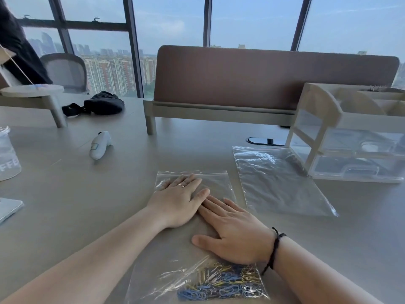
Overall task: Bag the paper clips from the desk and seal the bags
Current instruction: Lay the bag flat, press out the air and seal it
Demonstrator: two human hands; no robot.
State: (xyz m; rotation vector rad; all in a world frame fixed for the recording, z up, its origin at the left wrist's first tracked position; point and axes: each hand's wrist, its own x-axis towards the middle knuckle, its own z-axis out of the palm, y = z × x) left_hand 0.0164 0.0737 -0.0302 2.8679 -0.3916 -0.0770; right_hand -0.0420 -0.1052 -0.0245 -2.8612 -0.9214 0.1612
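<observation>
Across my desk (65, 183) a brown divider panel (274, 77) stands along the far edge. A white handheld device (99, 145) lies toward the far left, with a black pouch (103, 105) beyond it. A clear plastic cup (7, 154) sits at the left edge. A wooden organizer with clear drawers (341, 141) occupies the right edge.

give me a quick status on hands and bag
Left hand and right hand flat, pressing bag. Paper clips inside, near end. Second bag empty, alongside. Nothing in the way.

Ring (181, 185) on left hand; black cord bracelet (275, 249) right.
</observation>
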